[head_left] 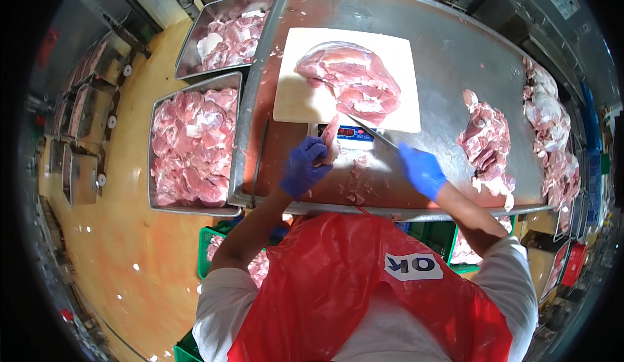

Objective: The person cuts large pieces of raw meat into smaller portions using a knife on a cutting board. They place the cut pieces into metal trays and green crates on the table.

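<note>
A large piece of raw meat (354, 79) lies on a white cutting board (292, 46), which rests over a scale with a lit display (354, 134). My left hand (304, 167), in a blue glove, is closed around a strip of meat (330, 139) whose upper end reaches the board's near edge. In my right hand (422, 170), also gloved in blue, is a knife (377, 134). Its blade points up and left, with the tip at the near side of the large piece. Small meat scraps (357, 180) lie on the metal table between my hands.
The steel table (448, 56) has a raised rim. Two metal tubs of meat, a near one (195, 147) and a far one (231, 37), stand along its left side. More meat (486, 141) lies on the right, with a pile (549, 121) beyond. Green crates (209, 238) sit below the front edge.
</note>
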The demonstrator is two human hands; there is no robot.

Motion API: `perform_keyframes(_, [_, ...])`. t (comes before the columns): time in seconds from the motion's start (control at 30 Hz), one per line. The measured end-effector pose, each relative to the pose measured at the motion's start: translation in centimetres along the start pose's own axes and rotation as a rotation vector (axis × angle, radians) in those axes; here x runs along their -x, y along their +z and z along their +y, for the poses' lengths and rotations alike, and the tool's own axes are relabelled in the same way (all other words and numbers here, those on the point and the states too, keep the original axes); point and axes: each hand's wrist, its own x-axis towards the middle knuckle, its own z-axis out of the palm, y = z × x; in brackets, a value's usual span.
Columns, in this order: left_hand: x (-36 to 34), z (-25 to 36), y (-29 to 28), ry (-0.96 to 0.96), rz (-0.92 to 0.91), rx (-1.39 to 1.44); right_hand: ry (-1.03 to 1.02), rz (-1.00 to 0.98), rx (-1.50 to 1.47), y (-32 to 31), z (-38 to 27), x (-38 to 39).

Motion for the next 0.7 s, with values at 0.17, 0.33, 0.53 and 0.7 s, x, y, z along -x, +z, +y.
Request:
perform_keyframes(0.17, [-1.6,1.5,-0.2,-0.15,0.023,0.087,-0.006,0.098,0.001,1.7,-6.4,-7.4])
perform_keyframes(0.33, [-0.1,1.4,-3.9,-0.532,-0.027,0.859,0.005,-0.016,-0.021,0.9,-3.9,-3.1])
perform_keyframes(0.53, [-1.6,0.5,-9.1,-0.498,0.105,1.175,0.298,0.191,-0.259,4.7,-0.9,6.2])
perform_keyframes(0.7, [-14.2,-7.3,-21.7,-0.187,0.188,1.449,0.306,0.451,-0.575,7.4,0.0,5.6])
